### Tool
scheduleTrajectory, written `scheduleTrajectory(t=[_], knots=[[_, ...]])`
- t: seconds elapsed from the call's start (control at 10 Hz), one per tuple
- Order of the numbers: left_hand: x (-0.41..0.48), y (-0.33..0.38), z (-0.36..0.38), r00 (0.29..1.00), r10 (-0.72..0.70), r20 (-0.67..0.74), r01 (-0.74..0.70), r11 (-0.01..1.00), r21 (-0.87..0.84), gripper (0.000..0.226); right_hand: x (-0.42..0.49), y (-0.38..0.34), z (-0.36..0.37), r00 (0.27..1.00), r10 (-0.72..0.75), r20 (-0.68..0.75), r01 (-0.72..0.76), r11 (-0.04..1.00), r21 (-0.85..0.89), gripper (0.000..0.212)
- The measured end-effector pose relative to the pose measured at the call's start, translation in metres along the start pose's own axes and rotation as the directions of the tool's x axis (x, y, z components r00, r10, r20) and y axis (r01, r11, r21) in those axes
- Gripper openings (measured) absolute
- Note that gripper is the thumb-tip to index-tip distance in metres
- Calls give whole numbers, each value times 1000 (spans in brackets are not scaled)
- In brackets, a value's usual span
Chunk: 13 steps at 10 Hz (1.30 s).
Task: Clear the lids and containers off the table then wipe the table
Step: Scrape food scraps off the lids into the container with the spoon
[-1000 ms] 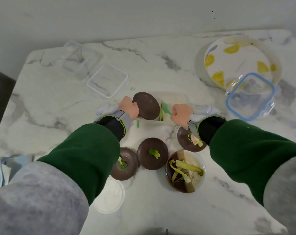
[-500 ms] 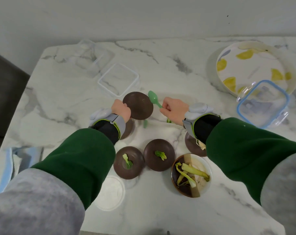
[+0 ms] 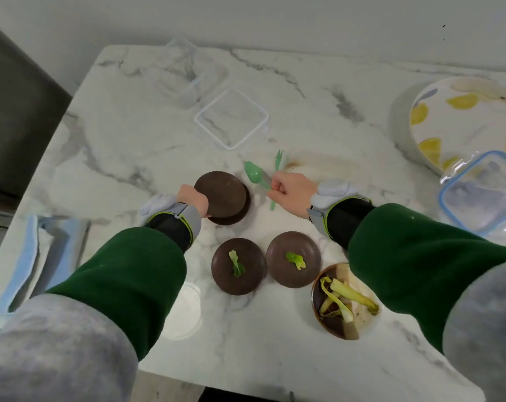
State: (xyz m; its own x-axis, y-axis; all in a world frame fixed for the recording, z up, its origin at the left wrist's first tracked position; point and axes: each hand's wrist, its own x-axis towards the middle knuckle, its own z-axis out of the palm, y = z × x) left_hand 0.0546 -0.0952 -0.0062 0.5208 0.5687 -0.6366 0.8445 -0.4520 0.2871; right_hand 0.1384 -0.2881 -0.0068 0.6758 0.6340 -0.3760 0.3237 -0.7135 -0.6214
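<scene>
Since 0.5 s ago the green fork point(image 3: 278, 161) has joined the green spoon point(image 3: 253, 172) in the right hand point(image 3: 292, 191), fist curled round both. Left hand point(image 3: 192, 198) pinches a brown lid point(image 3: 219, 195) by its edge over a second lid point(image 3: 240, 217); can't tell if they touch. White marble table point(image 3: 130, 126) with grey veins, set against a plain pale wall point(image 3: 246, 18). Clear square lid point(image 3: 231, 117) lies near the far edge.

One wide-angle head view looks forward and steeply down, close over the table point(image 3: 318, 91); wall point(image 3: 275, 18) at 12 o'clock, left sleeve point(image 3: 124, 274) at 7, right sleeve point(image 3: 420, 256) at 5, edges probably bowed.
</scene>
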Motion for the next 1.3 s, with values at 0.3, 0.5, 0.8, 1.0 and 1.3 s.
scheduleTrajectory(t=[0.3, 0.5, 0.8, 1.0, 1.3], knots=[[12, -11, 18, 1000, -10, -17, 3, 935, -355, 39, -4, 0, 5, 1000, 10, -7, -11, 999, -52, 13], [21, -22, 20, 998, -52, -39, 34, 928, -370, 36, -7, 0, 4, 999, 29, -17, -30, 998, -52, 13], [52, -42, 25, 994, -105, -39, 95, 976, -195, 35, -12, -7, 12, 999, 34, 25, -33, 998, -50, 13], [7, -35, 21, 994, -107, -34, 97, 969, -229, 46, -15, -9, 25, 1000, 29, -7, -29, 997, -68, 11], [-65, -36, 43, 960, -82, 269, 148, 960, -236, 26, -26, -13, 33, 994, -54, 98, 63, 994, -92, 13]])
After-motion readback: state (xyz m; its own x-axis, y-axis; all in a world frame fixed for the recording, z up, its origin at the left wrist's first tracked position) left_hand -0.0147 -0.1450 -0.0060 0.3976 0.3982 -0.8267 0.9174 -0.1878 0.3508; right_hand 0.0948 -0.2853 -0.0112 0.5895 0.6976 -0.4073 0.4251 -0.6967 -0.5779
